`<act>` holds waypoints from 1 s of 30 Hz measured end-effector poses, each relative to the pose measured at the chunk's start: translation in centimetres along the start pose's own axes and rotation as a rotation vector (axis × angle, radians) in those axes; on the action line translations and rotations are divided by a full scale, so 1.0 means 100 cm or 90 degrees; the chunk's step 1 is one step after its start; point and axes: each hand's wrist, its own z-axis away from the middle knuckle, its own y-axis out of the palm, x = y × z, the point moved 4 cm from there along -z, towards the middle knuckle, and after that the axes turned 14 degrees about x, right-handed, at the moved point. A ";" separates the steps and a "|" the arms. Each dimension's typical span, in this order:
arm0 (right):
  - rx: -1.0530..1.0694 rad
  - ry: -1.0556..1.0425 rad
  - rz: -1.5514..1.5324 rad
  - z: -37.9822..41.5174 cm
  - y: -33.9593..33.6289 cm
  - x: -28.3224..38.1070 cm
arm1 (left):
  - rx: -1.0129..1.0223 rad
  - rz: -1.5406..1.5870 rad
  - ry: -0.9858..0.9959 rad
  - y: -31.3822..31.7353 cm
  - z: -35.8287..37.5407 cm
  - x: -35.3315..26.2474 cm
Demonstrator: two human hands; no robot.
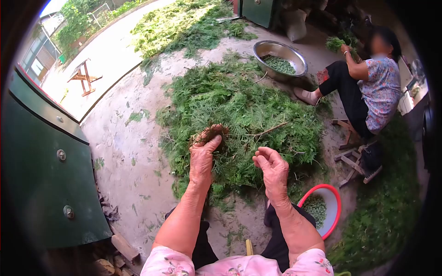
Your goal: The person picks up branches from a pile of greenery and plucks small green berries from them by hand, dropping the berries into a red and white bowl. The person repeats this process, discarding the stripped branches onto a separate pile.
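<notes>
My left hand (206,145) is closed around the stem end of a leafy green conifer branch (244,134), whose thin twig stretches to the right over the pile. To its right, my right hand (273,166) hovers with thumb and fingers drawn together in a pinch; I cannot tell what, if anything, is in them. Beneath both hands spreads a broad pile of cut green branches (221,96). Close to my right forearm, a white basin with a red rim (340,209) holds many small green cones (316,210).
A large metal basin (301,76) with more green cones (278,64) stands beyond the pile. At right, a person (380,87) sits holding greenery (338,43). Near them is a wooden stool (354,163). A green metal door (41,170) borders the left, and more branches (179,23) lie farther back.
</notes>
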 end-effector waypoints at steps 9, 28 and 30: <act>-0.037 -0.067 -0.274 -0.011 -0.020 0.031 | 0.015 -0.233 0.059 0.008 0.002 -0.001; 0.062 -0.210 -0.416 -0.016 -0.017 0.030 | -0.030 0.209 -0.177 0.014 -0.005 0.042; 0.086 -0.203 -0.264 -0.012 -0.012 0.039 | -0.040 0.246 -0.164 0.017 -0.005 0.033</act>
